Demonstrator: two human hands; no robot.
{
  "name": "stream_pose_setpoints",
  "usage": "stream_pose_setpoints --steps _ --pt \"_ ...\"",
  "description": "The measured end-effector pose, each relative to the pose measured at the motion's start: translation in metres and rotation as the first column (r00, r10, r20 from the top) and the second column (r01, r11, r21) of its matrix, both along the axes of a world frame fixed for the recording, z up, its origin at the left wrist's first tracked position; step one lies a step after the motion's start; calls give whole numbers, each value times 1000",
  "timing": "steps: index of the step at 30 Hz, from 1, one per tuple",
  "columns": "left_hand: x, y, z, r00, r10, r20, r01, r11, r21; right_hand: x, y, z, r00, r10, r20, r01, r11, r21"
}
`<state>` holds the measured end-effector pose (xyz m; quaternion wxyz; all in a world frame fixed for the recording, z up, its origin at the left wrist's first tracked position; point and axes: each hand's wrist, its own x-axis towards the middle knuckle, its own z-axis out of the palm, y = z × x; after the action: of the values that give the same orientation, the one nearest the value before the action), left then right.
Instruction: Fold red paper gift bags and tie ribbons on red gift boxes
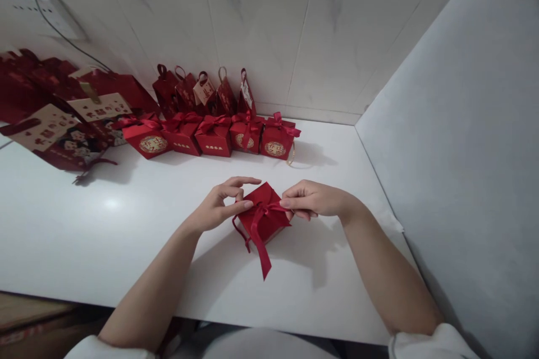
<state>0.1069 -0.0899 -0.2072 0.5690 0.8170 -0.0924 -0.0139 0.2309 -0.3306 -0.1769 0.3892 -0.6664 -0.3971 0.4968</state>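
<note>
A small red gift box (272,224) stands on the white table in front of me. Its lid is crossed by a red ribbon (261,241), knotted in the middle with one long tail hanging over the near side. My left hand (221,204) is at the box's left edge, its thumb pressed on the ribbon near the knot and its index finger stretched along the far side. On the other side, my right hand (309,200) pinches the ribbon between thumb and fingers, pulling it out to the right. A thin red cord dangles at the box's left.
Behind it is a row of several red boxes with bows (214,137). Several small handled packets (204,89) lean by the tiled wall. Larger red gift bags (63,140) stand at left, below a wall socket (50,13) with a cable. A grey panel (455,123) borders the right.
</note>
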Motion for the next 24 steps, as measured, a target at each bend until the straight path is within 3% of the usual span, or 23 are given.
stream_pose_setpoints --steps 8,13,17,20,24 --pt "-1 5 4 997 -68 47 63 994 92 4 -2 -2 999 42 -21 -44 995 -87" --pt "-1 13 5 999 -40 16 38 993 112 2 -2 1 999 36 -6 -37 996 -77" --pt "-1 14 2 1000 -24 -13 24 999 -35 -1 0 2 996 -86 -10 86 995 45" --pt "-1 9 -4 999 40 -14 -42 994 -103 -4 2 0 975 -220 -16 220 962 163" --pt "0 -1 -8 989 151 -9 -150 978 -147 -8 3 1 946 -324 19 314 929 196"
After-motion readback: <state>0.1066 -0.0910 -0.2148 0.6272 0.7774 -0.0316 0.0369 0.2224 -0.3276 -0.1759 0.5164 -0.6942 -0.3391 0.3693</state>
